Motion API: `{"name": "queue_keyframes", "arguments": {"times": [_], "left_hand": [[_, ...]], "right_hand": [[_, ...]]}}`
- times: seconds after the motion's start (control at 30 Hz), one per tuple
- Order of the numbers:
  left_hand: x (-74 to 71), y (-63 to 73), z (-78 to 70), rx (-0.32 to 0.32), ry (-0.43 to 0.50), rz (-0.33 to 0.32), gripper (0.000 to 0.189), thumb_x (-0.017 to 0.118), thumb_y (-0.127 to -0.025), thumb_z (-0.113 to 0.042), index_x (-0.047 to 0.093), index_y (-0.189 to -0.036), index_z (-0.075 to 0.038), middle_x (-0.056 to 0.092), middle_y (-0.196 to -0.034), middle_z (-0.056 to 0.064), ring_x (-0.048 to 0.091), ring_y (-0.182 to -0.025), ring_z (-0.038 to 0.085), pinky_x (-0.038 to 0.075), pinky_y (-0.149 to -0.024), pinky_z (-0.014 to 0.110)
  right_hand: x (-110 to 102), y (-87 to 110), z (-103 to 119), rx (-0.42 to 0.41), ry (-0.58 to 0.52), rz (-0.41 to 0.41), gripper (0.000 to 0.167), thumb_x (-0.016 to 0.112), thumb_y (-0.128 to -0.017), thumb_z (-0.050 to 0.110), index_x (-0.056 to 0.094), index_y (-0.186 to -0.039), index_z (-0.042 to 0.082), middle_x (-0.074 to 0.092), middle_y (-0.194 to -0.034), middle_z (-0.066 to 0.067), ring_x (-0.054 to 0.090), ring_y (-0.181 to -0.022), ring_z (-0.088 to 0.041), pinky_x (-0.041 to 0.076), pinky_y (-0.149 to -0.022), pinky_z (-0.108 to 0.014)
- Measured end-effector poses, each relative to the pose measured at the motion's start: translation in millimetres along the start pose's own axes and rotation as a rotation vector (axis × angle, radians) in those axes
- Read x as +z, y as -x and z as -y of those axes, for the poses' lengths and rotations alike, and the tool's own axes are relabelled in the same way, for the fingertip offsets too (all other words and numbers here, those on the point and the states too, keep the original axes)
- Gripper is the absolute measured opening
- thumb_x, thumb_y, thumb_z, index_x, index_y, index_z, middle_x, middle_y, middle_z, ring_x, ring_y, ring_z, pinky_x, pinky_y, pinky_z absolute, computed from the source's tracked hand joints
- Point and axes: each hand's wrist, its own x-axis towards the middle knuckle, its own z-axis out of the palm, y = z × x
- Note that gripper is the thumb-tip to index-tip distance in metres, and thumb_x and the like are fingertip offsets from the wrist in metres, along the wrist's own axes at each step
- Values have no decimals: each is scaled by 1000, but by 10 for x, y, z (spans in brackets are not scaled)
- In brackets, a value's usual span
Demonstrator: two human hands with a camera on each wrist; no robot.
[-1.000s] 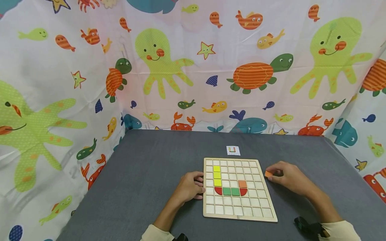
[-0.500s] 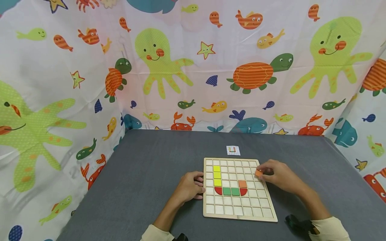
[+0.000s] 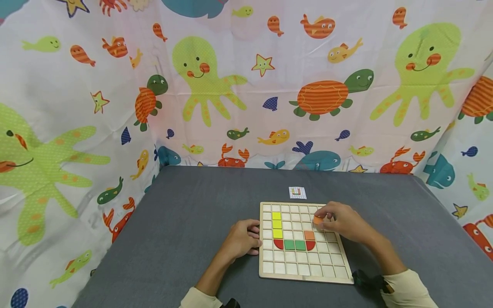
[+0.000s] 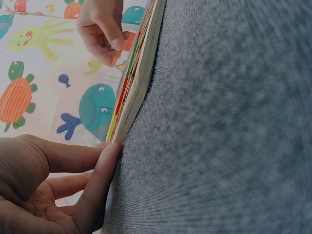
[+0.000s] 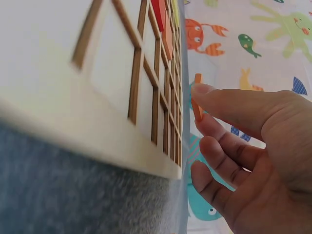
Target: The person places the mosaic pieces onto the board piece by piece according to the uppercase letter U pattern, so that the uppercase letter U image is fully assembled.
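Observation:
A wooden grid board [image 3: 290, 260] lies on the grey cloth. Set in its cells are yellow square tiles [image 3: 277, 224], green square tiles [image 3: 294, 245], red quarter-round tiles [image 3: 310, 245] and one orange square tile [image 3: 309, 235]. My right hand [image 3: 344, 220] pinches another orange tile [image 5: 197, 97] between thumb and fingertip, above the board's right part; the right wrist view shows it edge-on, apart from the grid. At the board's left edge, my left hand [image 3: 242, 239] pinches the rim between thumb and index finger [image 4: 78, 155].
Just behind the board lies a small white card [image 3: 297, 193] printed with a coloured grid pattern. A curtain [image 3: 239, 85] with sea animals hangs behind and beside the cloth-covered table [image 3: 185, 214].
My right hand has carried the orange tile leftward, from beside the board's right edge to over its cells. The left hand and board have stayed in place.

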Motion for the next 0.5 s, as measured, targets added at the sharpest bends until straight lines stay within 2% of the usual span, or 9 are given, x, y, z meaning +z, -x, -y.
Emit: {"name": "queue_keyframes", "arguments": {"times": [0.23, 0.5], "left_hand": [[-10, 12, 2, 5, -2, 3, 60, 80, -84, 12, 63, -141, 3, 65, -113, 13, 67, -96, 20, 66, -60, 35], [-11, 11, -2, 5, 3, 4, 60, 79, -83, 13, 63, -140, 3, 65, -113, 13, 67, -96, 20, 66, -60, 35]], "right_hand": [[50, -74, 44, -11, -27, 44, 27, 86, -90, 20, 80, -114, 11, 70, -101, 4, 58, -89, -12, 51, -69, -26], [96, -137, 82, 13, -35, 86, 28, 85, -90, 22, 79, -115, 12, 69, -98, 5, 59, -86, -11, 52, -71, -27]]}}
